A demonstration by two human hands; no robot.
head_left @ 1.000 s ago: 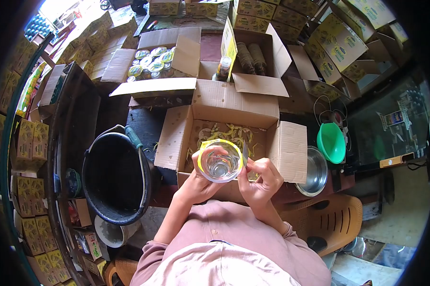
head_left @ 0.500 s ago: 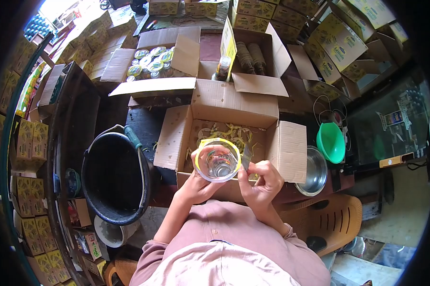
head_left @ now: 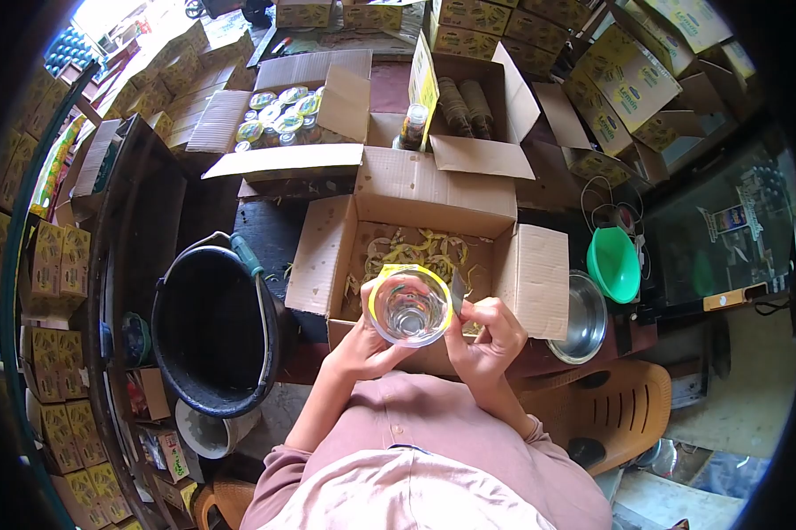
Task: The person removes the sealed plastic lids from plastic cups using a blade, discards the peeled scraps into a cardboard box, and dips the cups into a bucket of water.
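A clear plastic cup (head_left: pixel 410 311) with a yellow rim is held over the near side of an open cardboard box (head_left: pixel 539 283). My left hand (head_left: pixel 362 343) is wrapped round the cup's left side, with fingers seen through the clear plastic. My right hand (head_left: pixel 486 340) pinches a small grey blade (head_left: pixel 458 291) upright beside the cup's right edge. Thin yellow-green strips (head_left: pixel 429 247) lie scattered on the bottom of the box.
A black bucket (head_left: pixel 212 331) stands at the left. At the right are a green bowl (head_left: pixel 613 265) and a metal bowl (head_left: pixel 581 322). Behind, one carton holds lidded cups (head_left: pixel 283 113) and another holds stacked cups (head_left: pixel 465 110). An orange chair (head_left: pixel 614 411) is near the right.
The cup tipped and shifted slightly left, then came back right and a little lower. The blade has moved slightly beside its rim. Both hands keep their holds.
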